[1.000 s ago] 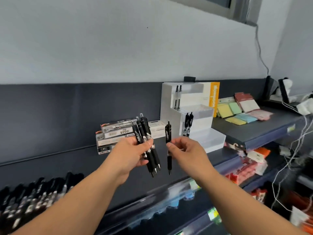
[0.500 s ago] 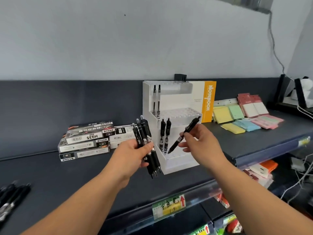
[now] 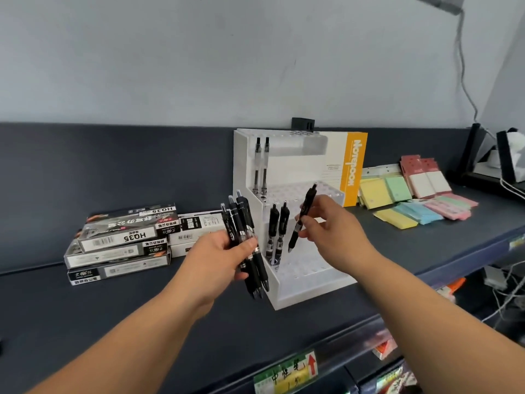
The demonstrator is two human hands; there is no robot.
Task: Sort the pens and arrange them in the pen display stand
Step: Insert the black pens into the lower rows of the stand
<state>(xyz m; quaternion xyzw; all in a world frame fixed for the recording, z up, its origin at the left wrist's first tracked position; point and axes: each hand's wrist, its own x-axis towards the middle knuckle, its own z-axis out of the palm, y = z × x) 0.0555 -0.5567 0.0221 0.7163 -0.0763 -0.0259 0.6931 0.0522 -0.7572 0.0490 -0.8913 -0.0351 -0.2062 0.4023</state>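
One pen [image 3: 302,217] pinched, R hand [image 3: 329,223], over stand [image 3: 312,277]'s open tier; L hand [image 3: 218,254] grips bundle [image 3: 241,220].

Bare left hand [image 3: 218,251], right hand [image 3: 332,226], forearms [image 3: 142,322]

A pale grey wall [image 3: 199,66] fills the upper half, evenly lit, with a few small marks on it. Below it runs a dark blue-grey back panel [image 3: 113,166]. A shelf [image 3: 56,308] of the same colour stands out from the panel. At the right, a thin cable [image 3: 463,75] hangs down the wall.
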